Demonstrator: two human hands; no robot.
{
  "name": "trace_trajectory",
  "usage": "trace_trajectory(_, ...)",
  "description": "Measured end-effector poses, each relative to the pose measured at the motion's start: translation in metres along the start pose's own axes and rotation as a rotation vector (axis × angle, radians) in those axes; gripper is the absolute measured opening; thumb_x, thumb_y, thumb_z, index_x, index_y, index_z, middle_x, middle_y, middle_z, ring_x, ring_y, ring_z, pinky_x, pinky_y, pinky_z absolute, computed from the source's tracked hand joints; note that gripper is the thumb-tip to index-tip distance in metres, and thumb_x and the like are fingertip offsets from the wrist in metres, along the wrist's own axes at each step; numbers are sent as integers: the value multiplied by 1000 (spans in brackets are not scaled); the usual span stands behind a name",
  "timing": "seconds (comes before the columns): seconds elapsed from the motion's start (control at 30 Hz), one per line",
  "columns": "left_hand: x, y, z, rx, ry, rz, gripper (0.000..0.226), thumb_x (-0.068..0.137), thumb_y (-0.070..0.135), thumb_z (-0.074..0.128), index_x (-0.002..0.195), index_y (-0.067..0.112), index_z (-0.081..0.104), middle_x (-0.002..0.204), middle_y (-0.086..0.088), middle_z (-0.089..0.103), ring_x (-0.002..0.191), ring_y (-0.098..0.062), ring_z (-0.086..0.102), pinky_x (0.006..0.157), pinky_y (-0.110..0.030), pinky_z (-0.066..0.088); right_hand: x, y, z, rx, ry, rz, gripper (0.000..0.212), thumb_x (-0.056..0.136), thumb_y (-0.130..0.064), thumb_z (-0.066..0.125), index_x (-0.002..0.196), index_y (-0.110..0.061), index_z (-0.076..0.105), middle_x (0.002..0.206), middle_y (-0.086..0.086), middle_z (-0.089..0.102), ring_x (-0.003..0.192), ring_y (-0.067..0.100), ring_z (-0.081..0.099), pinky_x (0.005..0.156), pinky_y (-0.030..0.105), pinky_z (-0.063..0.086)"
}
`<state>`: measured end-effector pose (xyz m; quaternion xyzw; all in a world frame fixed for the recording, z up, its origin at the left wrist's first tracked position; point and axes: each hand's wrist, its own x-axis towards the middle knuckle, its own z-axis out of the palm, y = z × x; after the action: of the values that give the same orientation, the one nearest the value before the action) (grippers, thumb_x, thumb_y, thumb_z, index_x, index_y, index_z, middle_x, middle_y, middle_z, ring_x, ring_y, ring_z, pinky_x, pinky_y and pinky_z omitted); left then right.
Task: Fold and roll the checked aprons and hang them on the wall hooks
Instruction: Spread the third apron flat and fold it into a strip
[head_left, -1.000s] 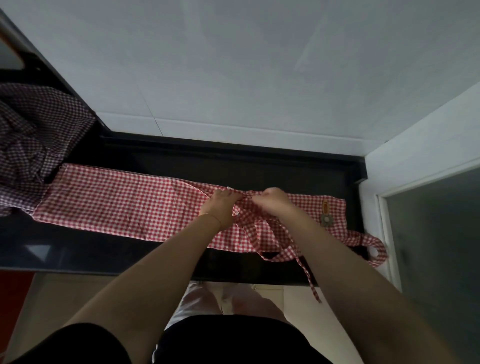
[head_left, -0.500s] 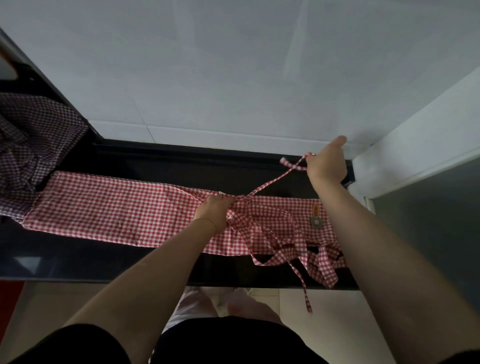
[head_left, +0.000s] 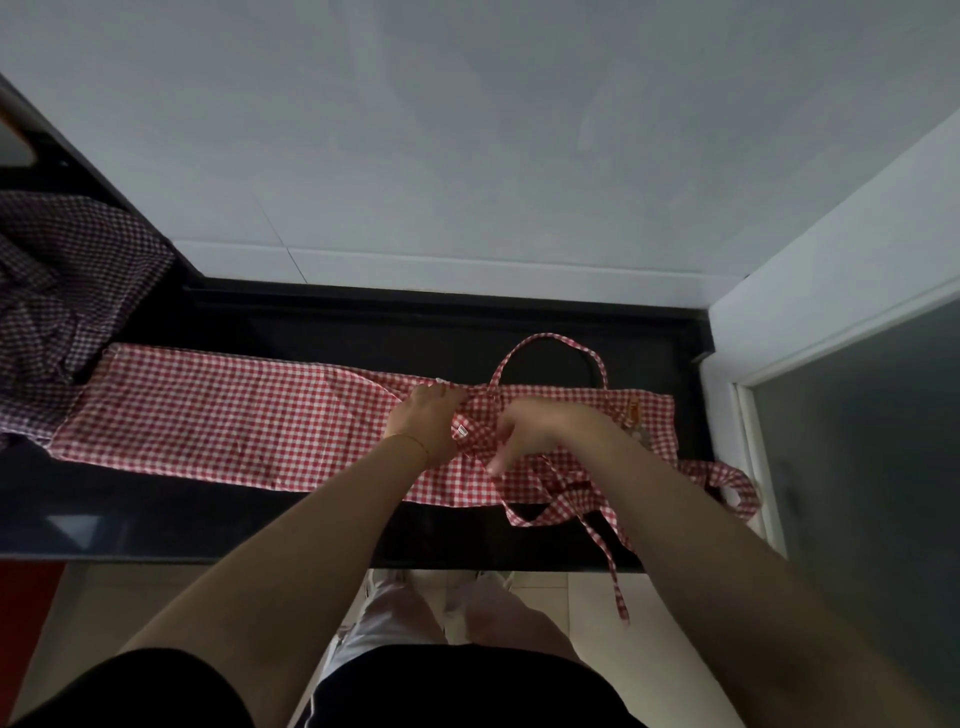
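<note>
A red-and-white checked apron (head_left: 234, 415) lies folded into a long strip along the black counter (head_left: 156, 509). My left hand (head_left: 428, 423) grips the bunched fabric and ties at the strip's middle. My right hand (head_left: 540, 434) hovers just right of it with fingers spread and curled down over the ties, touching them; no firm hold shows. One tie forms a loop (head_left: 550, 348) lying on the counter behind the strip. Other ties (head_left: 597, 525) dangle over the front edge. A dark checked apron (head_left: 62, 291) lies crumpled at the far left.
A white tiled wall (head_left: 467, 156) rises behind the counter. A white wall corner and a grey door panel (head_left: 872, 441) close off the right side. A neck loop (head_left: 737, 488) hangs over the counter's right end. No hooks are in view.
My right hand, which had pulled a tie up and to the right toward the wall, has come back down beside my left hand. That tie now lies as a loop on the counter.
</note>
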<state>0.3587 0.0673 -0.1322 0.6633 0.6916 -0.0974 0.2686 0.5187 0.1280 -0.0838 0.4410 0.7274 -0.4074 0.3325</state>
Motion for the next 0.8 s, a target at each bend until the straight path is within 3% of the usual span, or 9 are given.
trace_trajectory(0.07, -2, 1, 0, 8, 6, 4, 74, 87, 36, 72, 149, 30, 33, 152, -2, 36, 140, -24, 34, 106, -42, 42, 3, 4, 1, -122, 29, 64, 17, 86, -25, 74, 98, -15, 67, 106, 3, 66, 95, 18, 63, 84, 30, 52)
trace_trajectory(0.17, -6, 4, 0, 37, 15, 9, 73, 88, 34, 69, 150, 27, 32, 153, -4, 35, 139, -26, 35, 104, -42, 44, -6, 16, -18, -57, 281, 279, 5, 92, -16, 63, 91, -12, 61, 94, 5, 62, 80, 20, 61, 77, 32, 53)
trace_trajectory(0.3, -10, 11, 8, 90, 65, 6, 71, 87, 24, 69, 148, 23, 33, 151, -9, 31, 133, -28, 39, 97, -39, 52, -23, 50, -46, 275, 910, 489, 21, 99, -12, 51, 117, -6, 59, 112, 15, 66, 104, 33, 64, 76, 36, 45)
trace_trajectory(0.4, -12, 12, 14, 75, 78, 1, 69, 88, 22, 65, 148, 24, 31, 154, -11, 24, 136, -29, 35, 96, -39, 52, -24, 65, -51, 440, 1146, 454, 50, 98, -2, 48, 145, -9, 34, 131, 20, 56, 109, 36, 62, 79, 41, 48)
trace_trajectory(0.47, -13, 11, 17, 90, 115, 8, 66, 89, 23, 62, 148, 24, 32, 156, -11, 24, 139, -29, 32, 103, -41, 47, -19, 66, -48, 433, 1123, 427, 73, 94, 3, 54, 154, -17, 19, 145, 20, 42, 110, 35, 60, 85, 43, 52)
trace_trajectory(0.5, -14, 11, 19, 110, 139, 18, 65, 89, 24, 61, 148, 24, 33, 156, -11, 24, 141, -29, 29, 110, -43, 41, -15, 64, -45, 410, 1088, 410, 71, 93, 2, 56, 153, -18, 23, 145, 19, 41, 111, 34, 60, 86, 44, 53)
trace_trajectory(0.6, -14, 7, 25, 169, 172, 61, 68, 92, 23, 54, 153, 20, 25, 163, -11, 12, 151, -30, 8, 123, -48, 13, 4, 50, -28, 283, 858, 262, 24, 94, -10, 54, 115, -11, 66, 117, 10, 67, 97, 26, 66, 84, 37, 54)
trace_trajectory(0.67, -13, 6, 27, 139, 149, 80, 70, 93, 21, 50, 155, 18, 19, 166, -10, 2, 153, -28, -2, 124, -47, 4, 14, 35, -15, 284, 674, 167, 20, 94, -15, 54, 94, -10, 73, 100, 6, 73, 85, 20, 68, 80, 33, 56)
trace_trajectory(0.8, -10, 3, 29, 48, 139, 93, 62, 98, 30, 47, 154, 18, 24, 166, -8, 5, 153, -25, -1, 125, -45, 4, 23, 7, 2, 636, 528, 26, 45, 96, -15, 55, 140, -24, 50, 138, 4, 53, 85, 14, 62, 64, 19, 48)
